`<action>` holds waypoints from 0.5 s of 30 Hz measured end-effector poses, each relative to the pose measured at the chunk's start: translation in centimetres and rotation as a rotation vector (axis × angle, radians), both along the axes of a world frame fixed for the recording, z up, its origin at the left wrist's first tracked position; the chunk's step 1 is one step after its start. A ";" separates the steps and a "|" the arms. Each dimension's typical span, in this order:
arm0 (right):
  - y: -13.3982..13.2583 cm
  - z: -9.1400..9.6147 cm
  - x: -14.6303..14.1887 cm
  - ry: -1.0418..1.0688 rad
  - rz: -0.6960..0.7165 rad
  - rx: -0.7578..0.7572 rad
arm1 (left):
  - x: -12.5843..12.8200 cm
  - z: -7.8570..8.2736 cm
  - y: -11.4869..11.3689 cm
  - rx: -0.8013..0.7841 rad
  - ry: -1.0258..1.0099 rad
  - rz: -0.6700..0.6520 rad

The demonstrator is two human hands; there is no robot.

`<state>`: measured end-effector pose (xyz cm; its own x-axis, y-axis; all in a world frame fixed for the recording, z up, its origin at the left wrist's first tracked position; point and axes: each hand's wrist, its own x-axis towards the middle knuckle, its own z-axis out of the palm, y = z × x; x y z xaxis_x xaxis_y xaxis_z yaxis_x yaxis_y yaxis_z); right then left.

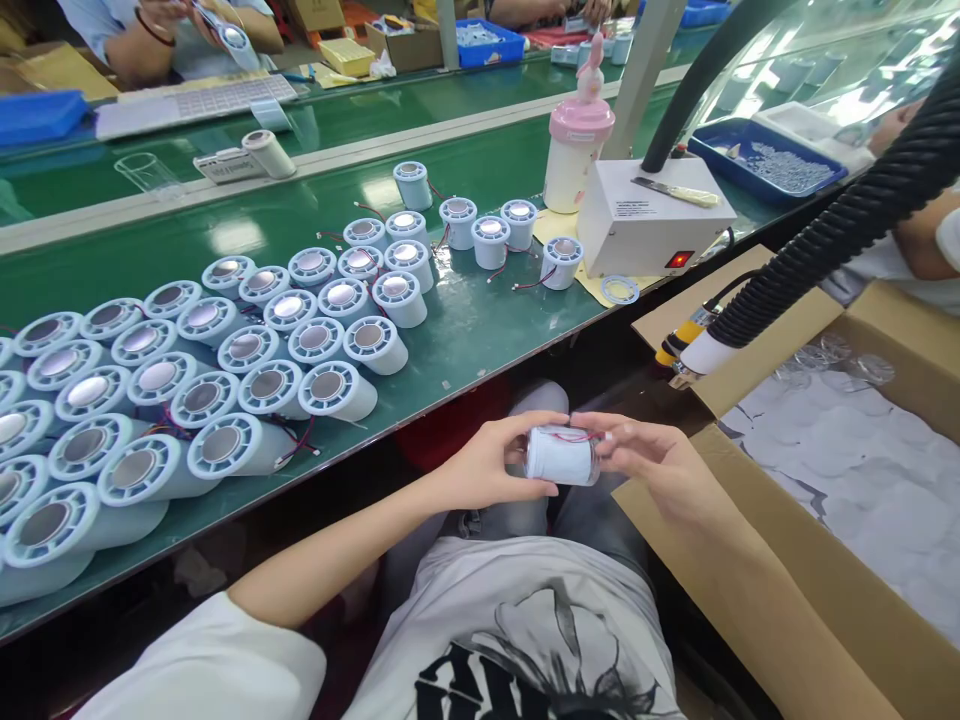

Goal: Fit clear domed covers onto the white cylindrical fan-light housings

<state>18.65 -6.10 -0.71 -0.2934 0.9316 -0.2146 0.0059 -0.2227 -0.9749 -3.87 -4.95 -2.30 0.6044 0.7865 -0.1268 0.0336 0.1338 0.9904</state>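
Above my lap, off the table's edge, both hands hold a light-blue plastic cylinder (564, 458) lying on its side, with a clear sleeve around its right part and a red wire along its top. My left hand (501, 462) grips the left end between thumb and fingers. At the right end, the fingers of my right hand (654, 455) pinch the clear sleeve and the wire's end. Many similar cylinders (339, 392) with round metal discs and thin red-and-black wires stand on the green table (480, 335) to the left.
A white box (651, 225) with a lit red switch carries a knife (679, 192). A pink-lidded cup (577, 145) stands behind it. A black corrugated hose (832, 220) hangs at the right above an open cardboard box (750, 560). Co-workers' hands (169, 15) show across the table.
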 end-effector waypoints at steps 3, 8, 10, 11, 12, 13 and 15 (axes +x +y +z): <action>-0.9 -0.4 0.3 -0.224 0.087 0.310 | -0.1 0.4 -0.2 -0.144 -0.043 0.054; -2.1 -0.8 0.8 -0.343 0.116 0.455 | -0.7 1.5 -0.4 -0.080 0.013 -0.037; -2.3 -0.7 0.9 -0.275 0.112 0.386 | -0.8 1.8 -0.5 0.002 -0.009 -0.052; -2.3 -0.6 1.0 -0.237 0.111 0.354 | -0.9 1.9 -0.5 0.040 -0.029 -0.054; -2.3 -0.5 1.0 -0.205 0.108 0.327 | -0.9 2.0 -0.5 0.071 -0.048 -0.055; -2.4 -0.4 1.0 -0.183 0.108 0.305 | -0.9 2.0 -0.6 0.094 -0.060 -0.057; -2.4 -0.2 1.1 -0.160 0.112 0.267 | -1.0 2.1 -0.7 0.129 -0.072 -0.068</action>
